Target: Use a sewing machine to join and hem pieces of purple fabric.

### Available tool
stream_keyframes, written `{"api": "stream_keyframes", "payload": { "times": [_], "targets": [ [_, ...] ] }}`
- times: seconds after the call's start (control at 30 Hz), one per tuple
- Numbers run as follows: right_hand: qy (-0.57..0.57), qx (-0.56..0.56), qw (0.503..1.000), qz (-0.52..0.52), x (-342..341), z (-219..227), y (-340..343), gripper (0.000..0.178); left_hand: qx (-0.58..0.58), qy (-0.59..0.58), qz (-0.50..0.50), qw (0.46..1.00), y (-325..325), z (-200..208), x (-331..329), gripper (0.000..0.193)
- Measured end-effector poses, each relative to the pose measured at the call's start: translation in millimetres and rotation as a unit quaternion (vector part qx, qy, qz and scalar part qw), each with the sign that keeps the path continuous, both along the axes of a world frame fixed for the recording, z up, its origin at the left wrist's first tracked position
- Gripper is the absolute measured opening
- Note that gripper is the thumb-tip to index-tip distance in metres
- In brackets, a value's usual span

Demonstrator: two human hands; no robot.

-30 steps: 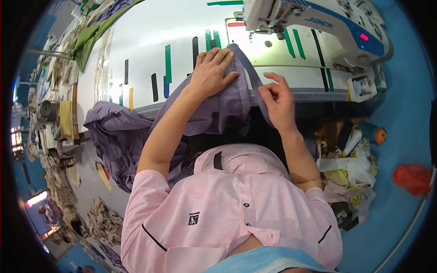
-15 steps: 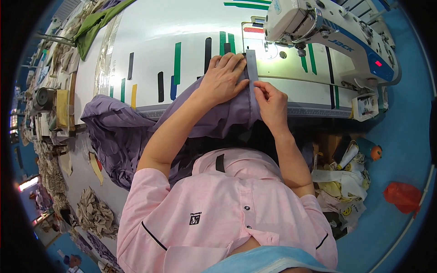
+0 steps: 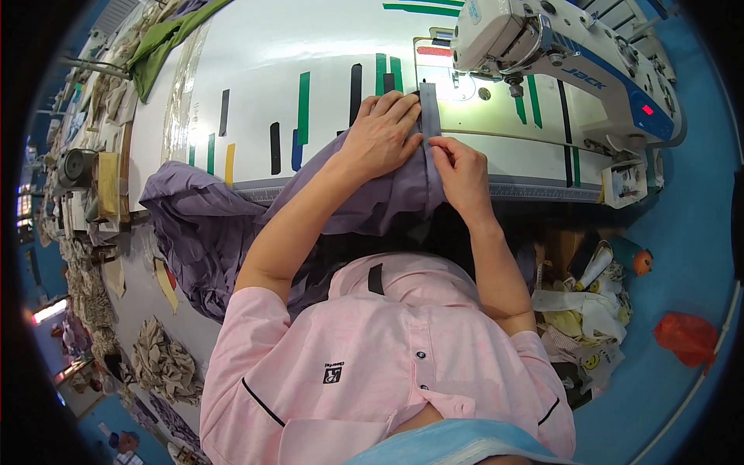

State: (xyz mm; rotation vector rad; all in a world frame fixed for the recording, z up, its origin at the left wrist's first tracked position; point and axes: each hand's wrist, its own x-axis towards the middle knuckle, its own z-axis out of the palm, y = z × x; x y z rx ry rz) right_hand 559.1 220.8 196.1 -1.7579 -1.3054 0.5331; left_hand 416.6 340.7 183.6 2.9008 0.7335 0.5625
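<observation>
A purple garment (image 3: 209, 225) lies across the front edge of the white sewing table (image 3: 256, 46) and hangs off to the left. My left hand (image 3: 384, 136) presses flat on the cloth beside a narrow folded strip (image 3: 428, 108) of the same fabric. My right hand (image 3: 461, 170) pinches that strip from its right side. Both hands sit close together, just in front of the white sewing machine (image 3: 558, 54), whose needle area (image 3: 513, 85) is a little to the right of the strip's far end.
Coloured tape marks (image 3: 304, 97) run across the table top. Green cloth (image 3: 159, 46) lies at the far left corner. Fabric scraps and bags (image 3: 589, 310) fill a box at my right, with a red bag (image 3: 686, 337) on the blue floor. Cloth piles (image 3: 159, 360) sit at my left.
Both hands have slid the purple cloth forward toward the machine and drawn together. The right hand now pinches the strip close to the left hand.
</observation>
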Motion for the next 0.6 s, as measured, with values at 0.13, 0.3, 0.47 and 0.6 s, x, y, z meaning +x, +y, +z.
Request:
{"api": "stream_keyframes", "payload": {
  "times": [0.13,0.3,0.47,0.6],
  "targets": [
    [0.007,-0.003,1.000,-0.002,-0.5,2.2,0.3,0.018,-0.014,-0.005,0.005,1.000,0.4,0.6,0.4,0.047],
    [-0.014,0.002,1.000,0.002,0.9,-1.3,0.4,0.018,-0.025,-0.019,0.006,0.999,-1.7,3.3,1.5,0.049],
    [-0.007,0.001,1.000,0.000,0.8,-1.8,-0.6,0.018,0.005,-0.003,0.008,1.000,-2.6,2.0,2.2,0.048],
    [-0.010,0.011,1.000,0.002,0.9,-2.1,0.0,0.017,0.004,-0.001,0.003,1.000,-2.0,2.6,1.6,0.047]
  ]
}}
